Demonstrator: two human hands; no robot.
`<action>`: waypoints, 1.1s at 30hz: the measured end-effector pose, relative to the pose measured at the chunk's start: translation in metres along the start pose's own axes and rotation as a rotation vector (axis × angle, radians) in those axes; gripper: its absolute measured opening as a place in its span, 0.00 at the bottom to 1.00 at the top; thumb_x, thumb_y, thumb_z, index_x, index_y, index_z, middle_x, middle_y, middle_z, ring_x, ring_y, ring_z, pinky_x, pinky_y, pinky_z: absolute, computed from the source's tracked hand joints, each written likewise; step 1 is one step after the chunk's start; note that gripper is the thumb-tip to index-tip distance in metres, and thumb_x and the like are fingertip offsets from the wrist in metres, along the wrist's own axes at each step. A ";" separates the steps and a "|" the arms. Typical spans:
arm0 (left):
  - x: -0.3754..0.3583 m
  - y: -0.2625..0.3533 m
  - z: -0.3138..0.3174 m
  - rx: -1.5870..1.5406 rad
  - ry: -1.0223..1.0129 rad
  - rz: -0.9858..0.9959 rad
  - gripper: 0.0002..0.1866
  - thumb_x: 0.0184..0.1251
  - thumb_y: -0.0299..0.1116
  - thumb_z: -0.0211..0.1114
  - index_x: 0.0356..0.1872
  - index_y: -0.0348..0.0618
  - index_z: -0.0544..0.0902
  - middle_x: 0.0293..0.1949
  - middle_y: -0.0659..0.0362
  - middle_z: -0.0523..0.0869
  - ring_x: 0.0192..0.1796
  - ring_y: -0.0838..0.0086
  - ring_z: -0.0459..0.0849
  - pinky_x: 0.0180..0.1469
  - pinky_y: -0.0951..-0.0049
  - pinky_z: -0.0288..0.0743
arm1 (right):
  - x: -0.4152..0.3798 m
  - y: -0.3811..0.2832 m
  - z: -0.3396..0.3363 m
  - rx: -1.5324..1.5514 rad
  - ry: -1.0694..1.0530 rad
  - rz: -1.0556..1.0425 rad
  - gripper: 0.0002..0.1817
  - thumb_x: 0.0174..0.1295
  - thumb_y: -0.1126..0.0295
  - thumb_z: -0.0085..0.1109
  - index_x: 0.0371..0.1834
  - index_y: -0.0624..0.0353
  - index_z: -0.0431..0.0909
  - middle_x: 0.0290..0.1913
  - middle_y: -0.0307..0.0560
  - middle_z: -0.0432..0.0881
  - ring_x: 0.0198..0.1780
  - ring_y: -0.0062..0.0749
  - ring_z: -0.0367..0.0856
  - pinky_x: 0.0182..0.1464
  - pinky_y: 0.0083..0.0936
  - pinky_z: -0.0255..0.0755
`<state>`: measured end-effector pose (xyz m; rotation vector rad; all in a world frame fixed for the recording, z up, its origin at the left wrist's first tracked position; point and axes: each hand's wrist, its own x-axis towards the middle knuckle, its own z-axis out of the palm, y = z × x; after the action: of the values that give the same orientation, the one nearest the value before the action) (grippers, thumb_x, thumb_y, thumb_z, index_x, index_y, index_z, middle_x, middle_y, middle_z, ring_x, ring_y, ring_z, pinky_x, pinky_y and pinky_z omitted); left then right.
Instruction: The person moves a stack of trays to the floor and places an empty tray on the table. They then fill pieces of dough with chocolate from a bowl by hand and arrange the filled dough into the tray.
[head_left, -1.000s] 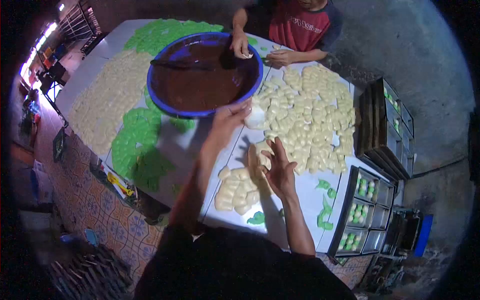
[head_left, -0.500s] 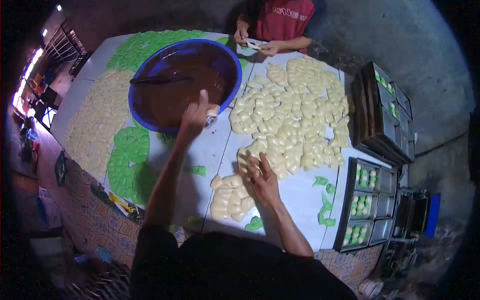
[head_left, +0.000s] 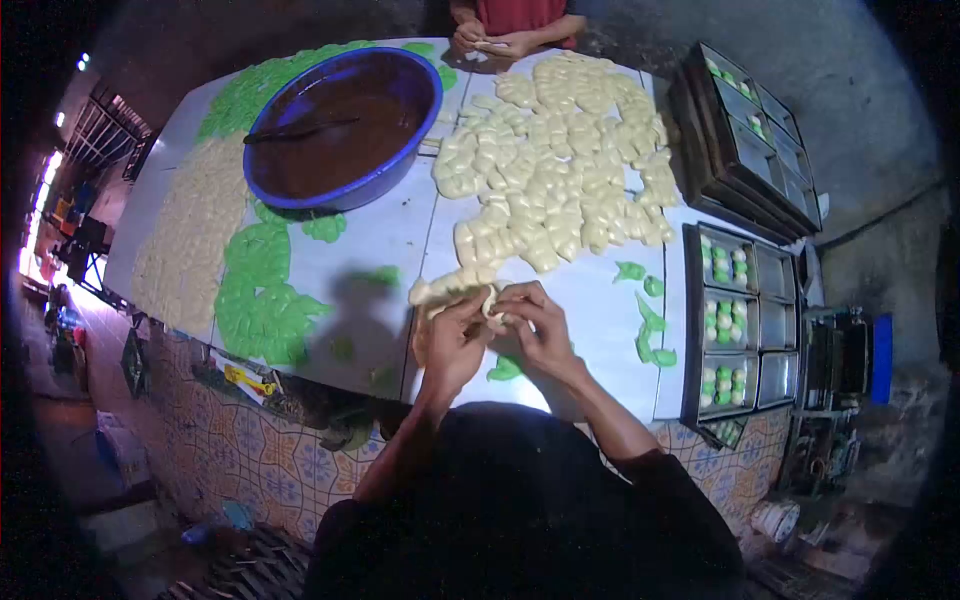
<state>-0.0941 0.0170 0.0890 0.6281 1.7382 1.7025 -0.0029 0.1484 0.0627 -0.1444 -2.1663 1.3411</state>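
Observation:
My left hand (head_left: 455,340) and my right hand (head_left: 538,325) meet above the near part of the white table. Between their fingertips they pinch a small piece of cream dough (head_left: 491,304), partly covered by the fingers. Just beyond and under the hands lie flattened cream dough pieces (head_left: 560,150), spread over the table in a wide patch. A scrap of green dough (head_left: 505,370) is close by my right wrist. Toward the far left stands a large blue basin (head_left: 350,197) of brown filling, with a dark stirring stick (head_left: 300,130) resting in it.
Green dough pieces (head_left: 250,335) cover the table's left side. At right, a sectioned metal tray (head_left: 690,340) holds green and cream dough balls (head_left: 722,385); behind it stand stacked trays (head_left: 700,165). Across the table, a co-worker's hands (head_left: 500,45) handle a pale piece.
My left hand has come back from over the basin to the table's near side. My right hand has moved beside it, and both now pinch a dough piece. The view has shifted.

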 end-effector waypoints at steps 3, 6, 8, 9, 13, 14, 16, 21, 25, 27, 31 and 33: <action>-0.014 -0.008 0.009 -0.082 -0.053 0.035 0.17 0.65 0.19 0.61 0.55 0.31 0.78 0.41 0.55 0.83 0.44 0.77 0.82 0.46 0.78 0.78 | -0.005 -0.020 -0.014 0.090 0.079 0.033 0.09 0.57 0.78 0.59 0.40 0.63 0.83 0.47 0.50 0.78 0.51 0.37 0.78 0.54 0.29 0.71; -0.025 -0.010 0.021 -0.142 -0.043 0.102 0.11 0.65 0.21 0.63 0.47 0.30 0.80 0.39 0.56 0.82 0.44 0.77 0.82 0.44 0.77 0.79 | -0.017 -0.027 -0.022 0.254 0.044 0.121 0.09 0.60 0.72 0.63 0.40 0.67 0.82 0.47 0.50 0.78 0.52 0.36 0.76 0.53 0.29 0.71; -0.029 -0.011 0.027 -0.202 0.010 -0.020 0.09 0.64 0.25 0.65 0.42 0.30 0.81 0.34 0.59 0.82 0.38 0.79 0.81 0.39 0.79 0.78 | -0.029 -0.039 -0.023 0.073 -0.027 0.084 0.10 0.63 0.71 0.60 0.42 0.66 0.82 0.48 0.49 0.77 0.49 0.32 0.77 0.49 0.25 0.71; -0.032 -0.012 0.031 -0.231 0.031 -0.084 0.08 0.64 0.27 0.67 0.39 0.31 0.81 0.32 0.60 0.82 0.35 0.80 0.81 0.37 0.80 0.78 | -0.038 -0.037 -0.026 0.032 -0.068 0.117 0.11 0.63 0.70 0.60 0.43 0.66 0.82 0.50 0.49 0.76 0.47 0.30 0.77 0.46 0.24 0.71; -0.044 -0.028 0.052 -0.059 0.049 -0.136 0.11 0.62 0.31 0.69 0.38 0.32 0.81 0.30 0.59 0.83 0.31 0.82 0.80 0.34 0.81 0.76 | -0.067 -0.033 -0.034 0.161 -0.021 0.436 0.17 0.60 0.71 0.61 0.53 0.62 0.79 0.49 0.48 0.76 0.44 0.26 0.76 0.41 0.22 0.70; -0.045 -0.040 0.053 0.227 0.050 0.181 0.13 0.61 0.25 0.69 0.44 0.32 0.79 0.30 0.59 0.83 0.33 0.79 0.81 0.36 0.79 0.78 | -0.070 -0.034 -0.033 0.056 0.064 0.374 0.21 0.61 0.71 0.61 0.58 0.61 0.74 0.47 0.48 0.77 0.43 0.25 0.75 0.39 0.22 0.69; -0.048 -0.051 0.058 0.082 0.017 0.160 0.15 0.59 0.22 0.68 0.47 0.32 0.77 0.32 0.57 0.83 0.36 0.78 0.82 0.39 0.77 0.80 | -0.083 -0.020 -0.035 -0.060 0.102 0.432 0.29 0.64 0.70 0.58 0.68 0.60 0.64 0.41 0.43 0.76 0.42 0.26 0.73 0.44 0.19 0.68; -0.064 -0.043 0.063 -0.111 -0.067 0.198 0.37 0.51 0.12 0.66 0.65 0.37 0.63 0.53 0.48 0.76 0.49 0.69 0.83 0.53 0.70 0.81 | -0.101 -0.004 -0.052 0.397 -0.279 0.618 0.21 0.57 0.79 0.60 0.56 0.65 0.75 0.39 0.41 0.83 0.36 0.21 0.76 0.38 0.21 0.73; -0.068 -0.051 0.040 0.266 0.149 0.293 0.17 0.60 0.20 0.62 0.52 0.31 0.75 0.56 0.51 0.75 0.58 0.70 0.76 0.57 0.72 0.75 | -0.077 0.045 -0.056 0.285 0.120 0.668 0.23 0.49 0.86 0.50 0.50 0.64 0.79 0.41 0.44 0.84 0.41 0.25 0.80 0.46 0.21 0.74; -0.074 -0.050 0.037 -0.109 0.292 0.147 0.15 0.61 0.24 0.61 0.50 0.34 0.77 0.52 0.53 0.78 0.55 0.70 0.77 0.56 0.74 0.72 | -0.083 0.112 -0.065 0.254 -0.068 0.520 0.23 0.48 0.87 0.50 0.49 0.65 0.79 0.40 0.44 0.84 0.42 0.25 0.80 0.47 0.21 0.74; -0.092 -0.063 0.004 -0.215 0.451 0.049 0.13 0.62 0.25 0.60 0.48 0.38 0.79 0.43 0.57 0.82 0.46 0.71 0.82 0.51 0.73 0.75 | -0.080 0.091 -0.071 -0.287 -0.042 0.337 0.21 0.48 0.85 0.51 0.47 0.61 0.80 0.45 0.52 0.84 0.47 0.41 0.82 0.53 0.29 0.73; -0.105 -0.070 -0.006 -0.293 0.555 -0.081 0.11 0.63 0.25 0.58 0.46 0.38 0.78 0.41 0.58 0.82 0.42 0.74 0.82 0.47 0.74 0.76 | -0.083 0.086 -0.071 -0.260 -0.166 0.359 0.21 0.53 0.87 0.44 0.49 0.62 0.77 0.47 0.52 0.83 0.53 0.42 0.80 0.58 0.31 0.70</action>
<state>-0.0197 -0.0662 0.0301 -0.0578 1.7747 2.1536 0.0857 0.2150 -0.0217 -0.5650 -2.5391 1.2873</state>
